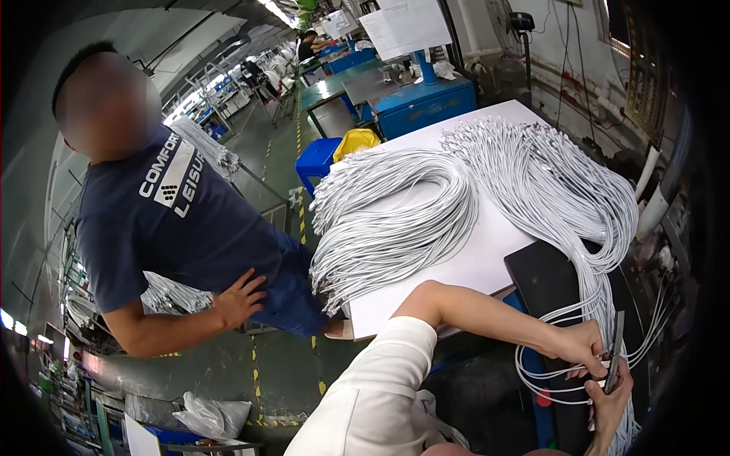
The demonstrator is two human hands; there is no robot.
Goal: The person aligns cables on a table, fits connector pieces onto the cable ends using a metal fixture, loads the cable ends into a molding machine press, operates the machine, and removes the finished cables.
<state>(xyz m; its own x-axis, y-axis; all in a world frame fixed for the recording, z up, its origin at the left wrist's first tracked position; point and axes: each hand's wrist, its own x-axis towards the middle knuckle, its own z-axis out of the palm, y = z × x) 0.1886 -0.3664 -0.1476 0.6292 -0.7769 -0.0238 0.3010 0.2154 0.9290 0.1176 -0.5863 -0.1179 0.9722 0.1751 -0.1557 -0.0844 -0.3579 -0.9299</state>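
Observation:
My left hand [579, 346] reaches across to the right, its fingers closed around thin white cables [552, 374] that loop out beside it. Just below it, my right hand [613, 397] is closed with thumb and fingers at the same spot, where a small white cable end shows. A narrow grey metal bar [617, 342] stands between the hands; whether it is held or fixed cannot be made out. A thick hank of white cables [595, 292] hangs down past both hands over a black surface [541, 277]. My fingertips partly hide the cable ends.
A white tabletop [498, 228] bears a coiled cable bundle [403, 216] and a larger heap [547, 171]. At left stands a co-worker in a dark T-shirt [175, 220], hand on hip. Behind are a blue stool [315, 161] with yellow cloth and a blue workbench [426, 106].

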